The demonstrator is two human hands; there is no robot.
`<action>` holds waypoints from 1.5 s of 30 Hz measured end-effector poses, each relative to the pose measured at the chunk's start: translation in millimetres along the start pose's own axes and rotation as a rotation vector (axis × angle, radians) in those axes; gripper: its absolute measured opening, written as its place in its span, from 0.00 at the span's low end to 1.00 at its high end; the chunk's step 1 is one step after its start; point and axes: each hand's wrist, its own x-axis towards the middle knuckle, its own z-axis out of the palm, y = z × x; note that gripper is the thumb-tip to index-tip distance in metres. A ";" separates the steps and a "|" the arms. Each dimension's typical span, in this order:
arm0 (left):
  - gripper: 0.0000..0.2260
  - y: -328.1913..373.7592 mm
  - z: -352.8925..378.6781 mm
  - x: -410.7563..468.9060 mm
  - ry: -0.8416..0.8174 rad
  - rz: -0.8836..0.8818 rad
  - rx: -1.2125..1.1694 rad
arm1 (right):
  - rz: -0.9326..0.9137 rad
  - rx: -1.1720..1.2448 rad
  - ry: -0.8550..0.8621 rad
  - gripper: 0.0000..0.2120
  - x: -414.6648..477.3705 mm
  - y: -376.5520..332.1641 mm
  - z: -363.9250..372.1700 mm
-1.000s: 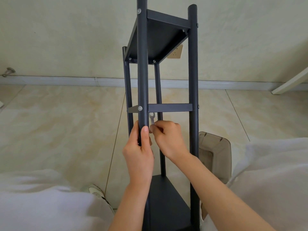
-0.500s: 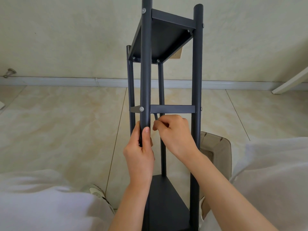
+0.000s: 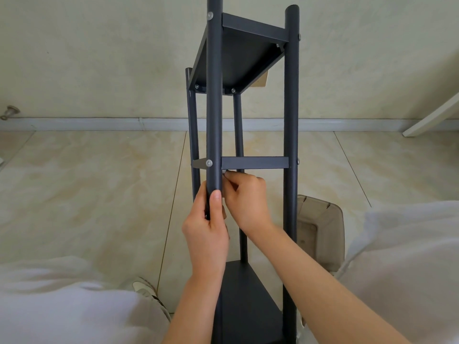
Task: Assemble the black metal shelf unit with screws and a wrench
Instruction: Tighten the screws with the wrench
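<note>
The black metal shelf unit (image 3: pixel 290 120) stands upright between my knees, with a top shelf (image 3: pixel 238 58), a thin middle shelf (image 3: pixel 254 162) and a bottom shelf (image 3: pixel 246 301). My left hand (image 3: pixel 207 234) wraps the near left post below the middle shelf. My right hand (image 3: pixel 246 198) is inside the frame just under the middle shelf, fingers pinched on a small silver wrench (image 3: pixel 226 173) of which only the tip shows beside the post. A silver screw head (image 3: pixel 209 163) sits on the post at shelf height.
A translucent brown plastic container (image 3: pixel 320 232) lies on the tiled floor right of the unit. My white-trousered knees (image 3: pixel 62 306) flank the unit and a shoe (image 3: pixel 146 290) shows at the left. A wall with a baseboard (image 3: pixel 99 123) is behind; a white board (image 3: pixel 432 115) leans at right.
My right hand has risen with the wrench from below the middle shelf to right under it, close to the left post. The wrench is now mostly hidden. My left hand keeps its grip.
</note>
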 end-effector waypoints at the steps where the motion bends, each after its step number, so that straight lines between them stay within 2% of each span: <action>1: 0.21 -0.5 -0.2 0.1 -0.001 -0.009 -0.005 | -0.030 -0.006 0.023 0.13 0.2 1.3 2.8; 4: 0.28 -2.5 -0.6 0.1 -0.012 -0.039 -0.014 | -0.079 -0.016 0.048 0.13 1.2 4.8 7.7; 8: 0.27 -4.1 -1.2 0.4 -0.002 -0.050 -0.015 | -0.077 0.000 0.038 0.13 -1.5 8.7 7.2; 12: 0.29 -3.5 -1.8 1.4 -0.014 -0.064 -0.019 | 0.078 -0.002 -0.087 0.19 -6.6 12.8 2.2; 16: 0.30 -2.3 -1.4 0.3 -0.021 -0.081 -0.028 | 0.190 -0.007 -0.171 0.14 -13.3 13.4 -7.0; 26: 0.30 -0.2 -1.1 -1.4 -0.043 -0.079 -0.032 | 0.145 0.018 -0.195 0.13 -10.5 -11.2 -35.0; 35: 0.27 -1.7 -1.4 -1.5 -0.042 -0.071 -0.047 | 0.131 -0.009 -0.164 0.13 -5.5 -12.9 -34.1; 45: 0.27 -2.0 -2.2 -1.8 -0.035 -0.059 -0.025 | 0.093 -0.006 -0.136 0.14 -3.7 -9.6 -23.4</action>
